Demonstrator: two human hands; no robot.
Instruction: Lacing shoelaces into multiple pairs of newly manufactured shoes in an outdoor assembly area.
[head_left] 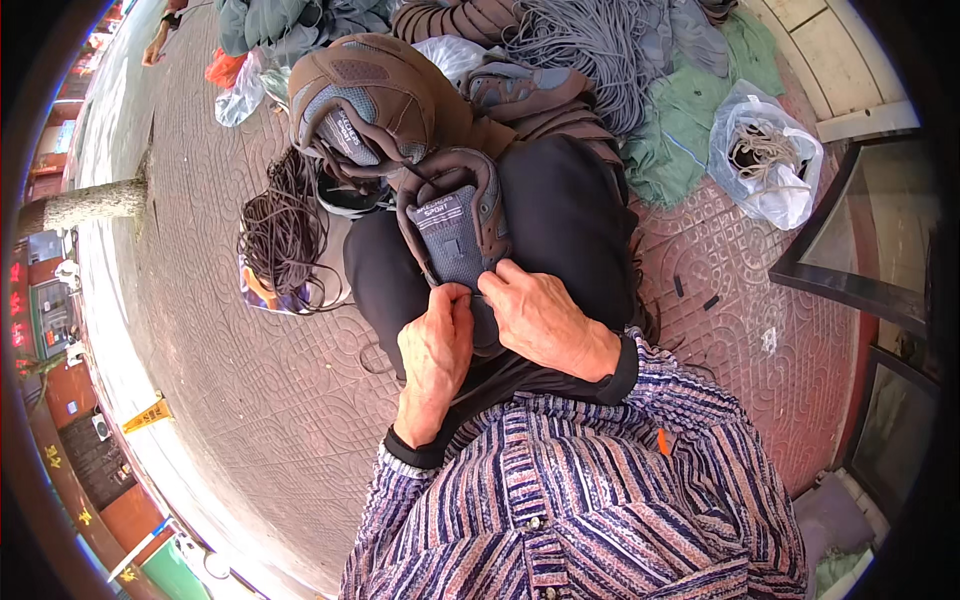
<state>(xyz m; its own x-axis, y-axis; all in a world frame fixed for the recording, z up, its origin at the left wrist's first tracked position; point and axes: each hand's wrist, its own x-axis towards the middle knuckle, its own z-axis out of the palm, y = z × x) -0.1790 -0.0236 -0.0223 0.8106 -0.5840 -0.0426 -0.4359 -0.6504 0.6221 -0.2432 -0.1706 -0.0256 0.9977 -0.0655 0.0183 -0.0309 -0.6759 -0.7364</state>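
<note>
On my lap, between my knees, lies a brown and grey shoe upper (458, 240) with its grey tongue facing up. My left hand (437, 345) pinches its near end at the left edge, thumb and forefinger together. Opposite it, my right hand (540, 315) has its fingers closed on the right edge, close to the lower eyelets. Whether a lace end is between the fingertips is too small to tell. Just beyond the upper rests a stack of brown shoe uppers (400, 85), and part of a white and dark piece shows beneath them.
Left of my knees hangs a bundle of brown laces (283, 225) over a bag. Grey cords (590, 50) lie heaped at the back on green cloth (680, 125). A clear plastic bag (768, 155) holds beige laces at right, near a dark-framed glass door (860, 230). A tree trunk (85, 205) stands left.
</note>
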